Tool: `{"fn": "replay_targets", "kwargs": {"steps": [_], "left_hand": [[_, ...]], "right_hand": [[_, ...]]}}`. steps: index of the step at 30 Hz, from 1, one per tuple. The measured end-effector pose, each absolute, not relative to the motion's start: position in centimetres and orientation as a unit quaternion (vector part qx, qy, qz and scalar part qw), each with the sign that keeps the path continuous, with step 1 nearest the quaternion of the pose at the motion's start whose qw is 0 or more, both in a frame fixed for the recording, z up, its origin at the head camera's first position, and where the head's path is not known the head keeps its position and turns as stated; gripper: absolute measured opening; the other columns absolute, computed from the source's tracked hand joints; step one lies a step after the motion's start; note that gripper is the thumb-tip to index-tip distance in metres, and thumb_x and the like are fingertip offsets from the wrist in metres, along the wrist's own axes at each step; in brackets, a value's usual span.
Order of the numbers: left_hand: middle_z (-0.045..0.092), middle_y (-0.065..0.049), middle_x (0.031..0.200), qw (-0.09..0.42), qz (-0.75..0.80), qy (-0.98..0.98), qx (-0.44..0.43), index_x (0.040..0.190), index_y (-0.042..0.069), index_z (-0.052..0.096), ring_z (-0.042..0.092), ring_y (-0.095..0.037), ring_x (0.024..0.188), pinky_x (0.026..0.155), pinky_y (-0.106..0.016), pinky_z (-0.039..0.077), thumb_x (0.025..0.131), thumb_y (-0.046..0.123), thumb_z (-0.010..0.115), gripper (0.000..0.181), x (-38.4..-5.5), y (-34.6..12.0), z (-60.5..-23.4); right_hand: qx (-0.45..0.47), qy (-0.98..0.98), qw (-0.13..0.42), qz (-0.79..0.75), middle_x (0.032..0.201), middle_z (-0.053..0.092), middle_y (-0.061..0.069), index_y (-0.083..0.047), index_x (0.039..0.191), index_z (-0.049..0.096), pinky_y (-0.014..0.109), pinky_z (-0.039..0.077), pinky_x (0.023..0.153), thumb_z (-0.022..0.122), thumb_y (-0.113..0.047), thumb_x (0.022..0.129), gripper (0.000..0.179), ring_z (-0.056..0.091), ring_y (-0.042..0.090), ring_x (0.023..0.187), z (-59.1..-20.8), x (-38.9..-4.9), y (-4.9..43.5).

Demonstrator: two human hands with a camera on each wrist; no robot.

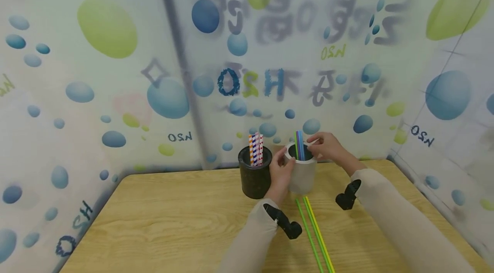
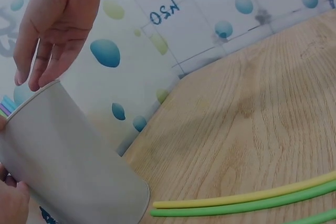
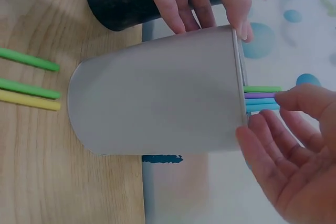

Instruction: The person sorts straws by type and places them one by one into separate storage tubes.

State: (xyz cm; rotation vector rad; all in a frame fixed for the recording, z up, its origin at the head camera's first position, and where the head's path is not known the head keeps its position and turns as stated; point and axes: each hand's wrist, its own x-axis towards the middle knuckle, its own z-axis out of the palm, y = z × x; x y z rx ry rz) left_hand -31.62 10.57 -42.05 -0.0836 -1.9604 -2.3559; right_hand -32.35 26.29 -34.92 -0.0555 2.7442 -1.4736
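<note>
A white cup [image 1: 302, 177] stands on the table, holding several green, purple and blue straws [image 1: 299, 144]. My left hand [image 1: 281, 171] grips the cup's left side; the right wrist view shows its thumb over the rim and its fingers along the wall. At the right of the cup's mouth is my right hand [image 1: 327, 148], its fingers loosely bent. One fingertip is by the straws and another at the rim [image 3: 239, 77]; whether they touch the straws, I cannot tell. Just left of the white cup is a black cup [image 1: 255, 181] with several patterned paper straws [image 1: 256, 149].
Two green straws [image 1: 310, 234] and a yellow straw [image 1: 319, 233] lie on the wooden table [image 1: 173, 217] in front of the white cup. A curtain [image 1: 216, 136] printed with blue and green drops hangs behind the table and along its sides.
</note>
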Motion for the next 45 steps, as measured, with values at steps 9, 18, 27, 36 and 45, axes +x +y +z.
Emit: {"fn": "replay_targets", "kwargs": {"steps": [9, 18, 27, 36, 45], "left_hand": [[0.048, -0.009, 0.131, 0.022, -0.77, -0.637, -0.02, 0.126, 0.009, 0.052, 0.042, -0.027, 0.12, 0.103, -0.043, 0.031, 0.088, 0.009, 0.059, 0.039, -31.8, 10.3, -42.6], [0.046, -0.012, 0.132, 0.031, -0.769, -0.638, -0.03, 0.127, 0.006, 0.052, 0.041, -0.029, 0.121, 0.103, -0.042, 0.031, 0.088, 0.008, 0.058, 0.039, -31.8, 10.2, -42.7], [0.045, -0.013, 0.133, 0.021, -0.774, -0.633, -0.026, 0.128, 0.005, 0.05, 0.039, -0.031, 0.122, 0.104, -0.043, 0.03, 0.088, 0.007, 0.058, 0.04, -31.9, 10.2, -42.4], [0.048, -0.011, 0.13, 0.032, -0.767, -0.64, -0.025, 0.126, 0.007, 0.053, 0.043, -0.028, 0.119, 0.103, -0.043, 0.031, 0.088, 0.009, 0.06, 0.039, -31.9, 10.6, -42.3], [0.05, -0.009, 0.128, 0.038, -0.766, -0.641, -0.019, 0.124, 0.008, 0.055, 0.045, -0.026, 0.117, 0.102, -0.04, 0.033, 0.086, 0.008, 0.061, 0.039, -31.9, 10.7, -42.1]], "right_hand": [[-0.059, 0.867, 0.028, -0.495, 0.097, 0.056, 0.019, 0.009, 0.116, 0.049, 0.044, 0.054, 0.066, 0.057, -0.009, 0.088, 0.034, 0.057, 0.033, 0.087, -35.9, -30.1, 26.9], [-0.066, 0.858, 0.05, -0.507, 0.097, 0.058, 0.018, 0.007, 0.115, 0.051, 0.043, 0.055, 0.064, 0.059, -0.012, 0.088, 0.034, 0.058, 0.03, 0.084, -37.2, -27.8, 27.5], [-0.045, 0.847, 0.086, -0.523, 0.092, 0.059, 0.016, 0.009, 0.114, 0.051, 0.044, 0.054, 0.062, 0.06, -0.012, 0.087, 0.036, 0.058, 0.027, 0.079, -41.3, -26.7, 28.1], [0.007, 0.839, 0.138, -0.527, 0.084, 0.058, 0.011, 0.008, 0.112, 0.051, 0.04, 0.054, 0.057, 0.059, -0.008, 0.084, 0.033, 0.056, 0.022, 0.071, -45.5, -26.1, 27.6], [0.066, 0.834, 0.099, -0.539, 0.071, 0.054, 0.007, 0.004, 0.103, 0.055, 0.032, 0.049, 0.045, 0.061, -0.003, 0.079, 0.025, 0.052, 0.017, 0.059, -47.7, -25.3, 26.0]]}}
